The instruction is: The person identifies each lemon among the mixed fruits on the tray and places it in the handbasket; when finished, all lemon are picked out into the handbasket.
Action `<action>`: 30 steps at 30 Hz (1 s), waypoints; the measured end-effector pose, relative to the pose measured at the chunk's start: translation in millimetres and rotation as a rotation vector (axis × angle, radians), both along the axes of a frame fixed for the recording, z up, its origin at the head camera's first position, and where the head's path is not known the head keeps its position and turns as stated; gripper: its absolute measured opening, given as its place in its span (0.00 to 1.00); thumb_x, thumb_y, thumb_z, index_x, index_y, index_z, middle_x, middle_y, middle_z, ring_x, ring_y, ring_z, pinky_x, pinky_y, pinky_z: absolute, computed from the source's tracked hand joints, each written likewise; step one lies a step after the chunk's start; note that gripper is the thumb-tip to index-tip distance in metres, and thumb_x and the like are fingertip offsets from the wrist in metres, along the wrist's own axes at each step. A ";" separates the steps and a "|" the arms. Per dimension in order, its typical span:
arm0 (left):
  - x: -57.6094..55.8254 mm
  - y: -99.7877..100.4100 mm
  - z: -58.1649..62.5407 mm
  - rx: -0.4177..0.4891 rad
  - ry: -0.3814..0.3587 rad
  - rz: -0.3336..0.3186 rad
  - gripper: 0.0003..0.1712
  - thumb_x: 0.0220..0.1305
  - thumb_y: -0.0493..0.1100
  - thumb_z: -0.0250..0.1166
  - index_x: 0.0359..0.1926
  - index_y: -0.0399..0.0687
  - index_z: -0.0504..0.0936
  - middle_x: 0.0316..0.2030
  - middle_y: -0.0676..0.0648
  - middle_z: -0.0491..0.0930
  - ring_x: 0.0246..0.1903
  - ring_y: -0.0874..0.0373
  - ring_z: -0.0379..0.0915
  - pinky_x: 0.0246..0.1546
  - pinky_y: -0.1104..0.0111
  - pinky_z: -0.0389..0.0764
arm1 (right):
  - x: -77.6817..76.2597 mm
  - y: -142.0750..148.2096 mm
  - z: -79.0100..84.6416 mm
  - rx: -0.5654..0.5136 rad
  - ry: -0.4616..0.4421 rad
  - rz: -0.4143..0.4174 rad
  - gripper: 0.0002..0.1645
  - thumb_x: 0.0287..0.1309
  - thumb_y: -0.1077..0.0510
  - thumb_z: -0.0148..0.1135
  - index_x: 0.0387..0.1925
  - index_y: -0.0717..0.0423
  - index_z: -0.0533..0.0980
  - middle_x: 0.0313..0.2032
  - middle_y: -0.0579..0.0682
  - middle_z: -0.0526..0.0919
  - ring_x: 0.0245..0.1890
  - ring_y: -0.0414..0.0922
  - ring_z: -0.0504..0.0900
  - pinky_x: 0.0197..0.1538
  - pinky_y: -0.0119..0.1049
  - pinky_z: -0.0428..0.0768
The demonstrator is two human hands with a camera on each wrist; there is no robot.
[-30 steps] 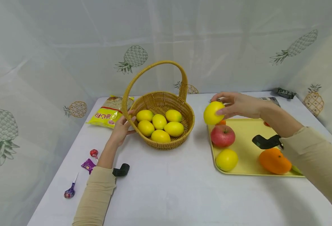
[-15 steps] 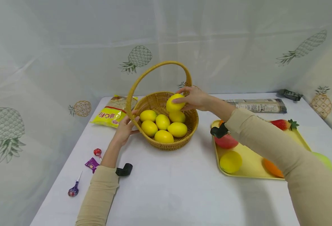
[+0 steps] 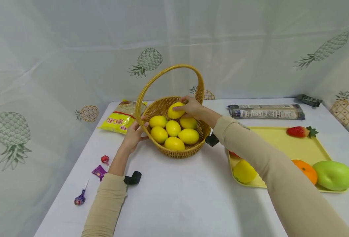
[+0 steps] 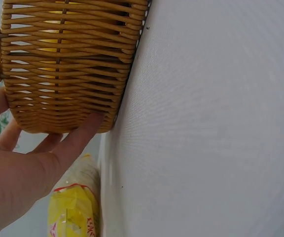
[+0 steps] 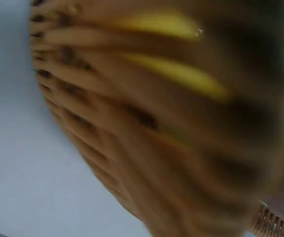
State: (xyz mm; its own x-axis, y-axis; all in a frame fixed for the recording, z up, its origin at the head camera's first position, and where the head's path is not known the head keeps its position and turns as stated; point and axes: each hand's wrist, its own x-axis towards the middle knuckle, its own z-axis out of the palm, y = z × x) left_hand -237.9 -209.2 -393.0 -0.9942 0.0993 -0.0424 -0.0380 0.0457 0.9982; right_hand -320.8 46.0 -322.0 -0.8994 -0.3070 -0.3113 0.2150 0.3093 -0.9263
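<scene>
A yellow lemon (image 3: 175, 110) is pinched by my right hand (image 3: 193, 108), which reaches over the right rim and inside the wicker basket (image 3: 178, 153). Several more lemons (image 3: 172, 128) lie at the bottom of that basket. On the basket's left side, by the foot of its tall handle, my left hand (image 3: 132, 135) grips the rim. The left wrist view has the left hand (image 4: 33, 168) against the woven wall (image 4: 68, 89), one finger stretched along the outside. Close, blurred wicker (image 5: 132, 118) fills most of the right wrist view, and the right hand's fingers are hidden there.
A yellow tray (image 3: 281, 138) at right bears a lemon (image 3: 244, 171), an orange (image 3: 306, 171), a strawberry (image 3: 298, 131) and a green fruit (image 3: 334, 175). Behind it lies a long printed packet (image 3: 267, 112). A yellow bag (image 3: 119, 120), lollipops (image 3: 80, 198) and a purple-wrapped sweet (image 3: 99, 171) lie at left.
My right hand has carried the lemon leftward from above the tray, over the rim and into the basket. The left hand keeps its place on the basket. The view has shifted slightly.
</scene>
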 end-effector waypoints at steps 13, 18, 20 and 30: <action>-0.1 0.7 -1.7 0.029 -0.004 -0.003 0.30 0.74 0.44 0.53 0.73 0.46 0.59 0.72 0.41 0.52 0.67 0.43 0.54 0.55 0.41 0.72 | -2.7 8.8 -4.1 0.041 -0.059 0.166 0.26 0.71 0.61 0.51 0.68 0.56 0.64 0.63 0.56 0.66 0.58 0.52 0.71 0.58 0.37 0.75; -0.6 0.1 -3.9 0.003 0.011 -0.006 0.29 0.75 0.44 0.53 0.73 0.46 0.59 0.71 0.41 0.53 0.66 0.43 0.56 0.54 0.43 0.73 | -5.6 19.6 5.3 -0.018 -0.129 0.271 0.28 0.74 0.57 0.47 0.72 0.55 0.58 0.67 0.58 0.63 0.63 0.54 0.67 0.62 0.42 0.72; -1.2 0.3 -4.4 0.002 0.011 -0.009 0.29 0.75 0.44 0.52 0.73 0.46 0.59 0.71 0.41 0.53 0.66 0.43 0.56 0.54 0.43 0.73 | -6.5 27.2 12.2 -0.041 -0.144 0.325 0.30 0.75 0.55 0.46 0.73 0.56 0.56 0.67 0.62 0.62 0.64 0.56 0.66 0.63 0.45 0.71; 5.7 2.7 13.5 0.039 -0.033 -0.014 0.30 0.75 0.41 0.51 0.73 0.41 0.56 0.72 0.38 0.51 0.67 0.41 0.53 0.56 0.41 0.70 | 12.0 90.5 55.8 -0.007 -0.046 0.566 0.28 0.75 0.53 0.45 0.70 0.59 0.58 0.67 0.64 0.61 0.64 0.56 0.65 0.65 0.49 0.67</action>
